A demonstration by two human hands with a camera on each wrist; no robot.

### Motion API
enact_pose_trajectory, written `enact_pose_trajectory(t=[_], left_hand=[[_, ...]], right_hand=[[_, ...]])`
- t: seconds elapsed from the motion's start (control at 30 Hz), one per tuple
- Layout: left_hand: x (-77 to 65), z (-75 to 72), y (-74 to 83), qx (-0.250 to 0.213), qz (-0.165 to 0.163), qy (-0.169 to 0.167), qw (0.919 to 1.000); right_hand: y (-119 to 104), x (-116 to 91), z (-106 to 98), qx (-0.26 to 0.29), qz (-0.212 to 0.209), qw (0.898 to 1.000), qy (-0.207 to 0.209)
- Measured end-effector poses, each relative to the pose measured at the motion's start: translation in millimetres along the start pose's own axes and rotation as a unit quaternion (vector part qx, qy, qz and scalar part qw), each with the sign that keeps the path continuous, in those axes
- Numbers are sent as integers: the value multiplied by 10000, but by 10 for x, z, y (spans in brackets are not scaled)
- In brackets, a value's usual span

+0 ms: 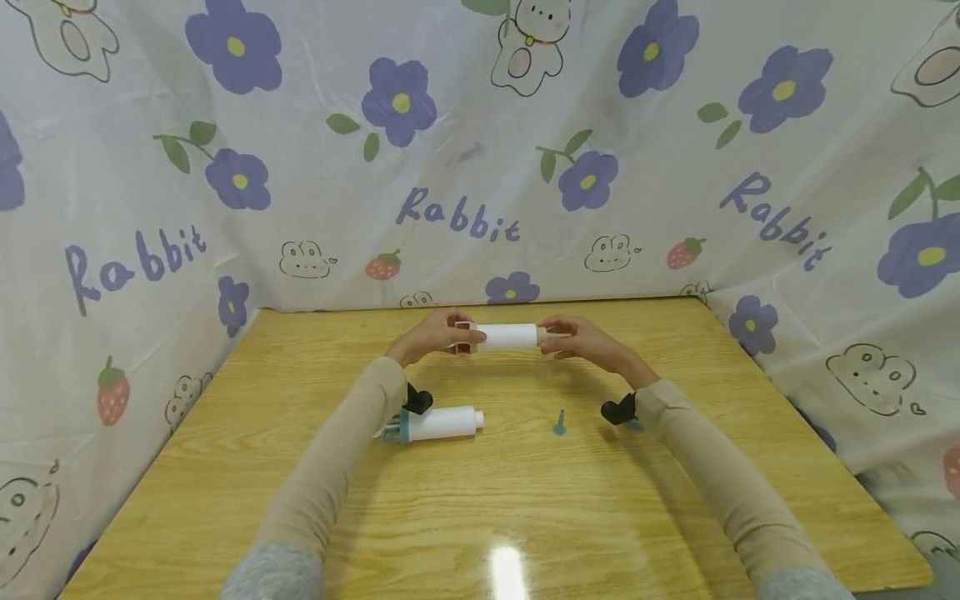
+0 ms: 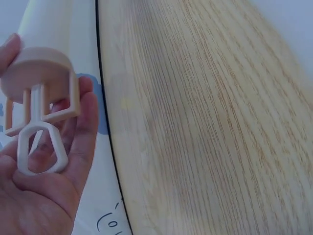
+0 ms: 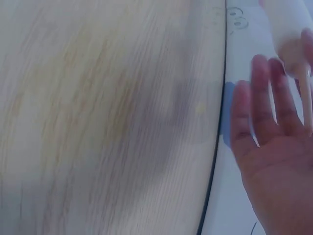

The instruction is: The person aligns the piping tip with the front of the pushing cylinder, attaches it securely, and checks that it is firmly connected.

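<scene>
Above the back of the table, both hands hold a white syringe-like tube level between them. My left hand grips its left end, thumb on one side and fingers on the other. That end has a peach collar with bracket-shaped grips and a white plunger ring near the palm. At the other end, my right hand pinches the peach tip with thumb and fingers. In the right wrist view a thin peach nozzle runs down beside the fingers, partly cut off.
A similar white tube with a teal end lies on the wooden table under the left wrist. Right of it stands a small teal nozzle. Another teal piece is partly hidden by the right wrist camera. A patterned curtain surrounds the table.
</scene>
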State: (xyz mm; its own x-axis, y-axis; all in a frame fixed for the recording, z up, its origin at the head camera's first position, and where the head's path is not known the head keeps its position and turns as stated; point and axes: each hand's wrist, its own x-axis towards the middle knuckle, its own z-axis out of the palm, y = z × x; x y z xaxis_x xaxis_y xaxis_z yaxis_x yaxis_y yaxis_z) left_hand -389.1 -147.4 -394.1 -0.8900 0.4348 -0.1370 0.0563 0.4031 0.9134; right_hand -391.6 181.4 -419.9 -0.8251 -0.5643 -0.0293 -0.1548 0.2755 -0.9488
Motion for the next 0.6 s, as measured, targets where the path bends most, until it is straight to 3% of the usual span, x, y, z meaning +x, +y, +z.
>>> enact_pose_trajectory(t=[0.13,0.33,0.6], left_hand=[[-3,10,0,-32,27,-22,10000],[-1,21,5,-63,42,-60,10000],[5,-56,-36,-125,-31,-190,9997]], right_hand=[[-3,24,37,-47,70,9999,68],[-34,-13,50,-143,588,9979,211],[-52,-28,35,-66,-46,10000,17]])
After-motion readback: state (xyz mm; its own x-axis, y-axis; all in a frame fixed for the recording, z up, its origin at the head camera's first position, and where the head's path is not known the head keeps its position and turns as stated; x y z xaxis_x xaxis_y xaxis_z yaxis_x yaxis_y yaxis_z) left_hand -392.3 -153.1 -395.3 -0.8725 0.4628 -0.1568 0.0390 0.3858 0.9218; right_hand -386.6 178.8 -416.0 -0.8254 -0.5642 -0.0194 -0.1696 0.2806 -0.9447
